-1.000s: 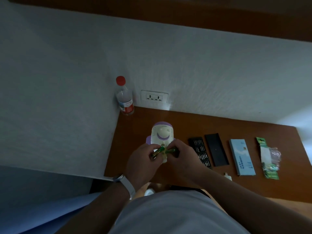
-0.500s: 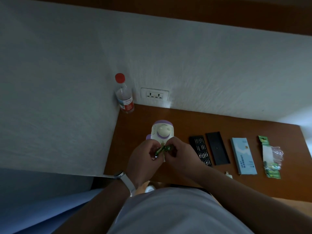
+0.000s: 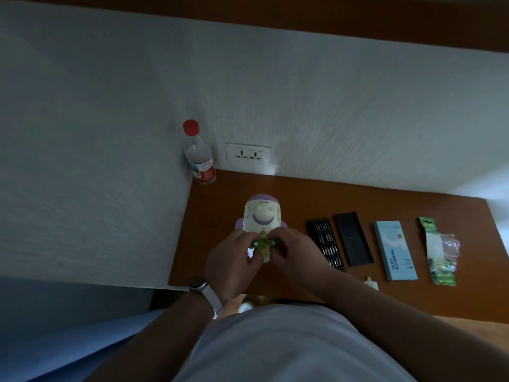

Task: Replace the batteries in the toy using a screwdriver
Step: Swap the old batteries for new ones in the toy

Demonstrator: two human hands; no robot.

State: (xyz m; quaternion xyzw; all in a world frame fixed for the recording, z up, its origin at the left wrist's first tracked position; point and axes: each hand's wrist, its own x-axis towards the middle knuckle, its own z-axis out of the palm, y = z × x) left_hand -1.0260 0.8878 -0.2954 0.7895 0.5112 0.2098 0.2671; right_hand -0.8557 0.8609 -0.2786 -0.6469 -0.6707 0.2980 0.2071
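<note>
Since 0.5 s ago, the green batteries have levelled out. Left hand and right hand each pinch 1 end, with the toy beneath and beyond the fingertips.

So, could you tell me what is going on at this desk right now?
A person appears to be swapping batteries in a white and purple toy lying on the wooden desk. The left hand and the right hand both pinch green batteries over the toy's near end; the fingers hide whether any are seated. To the right lie an open bit case, its black lid, a blue box and a torn battery pack.
</note>
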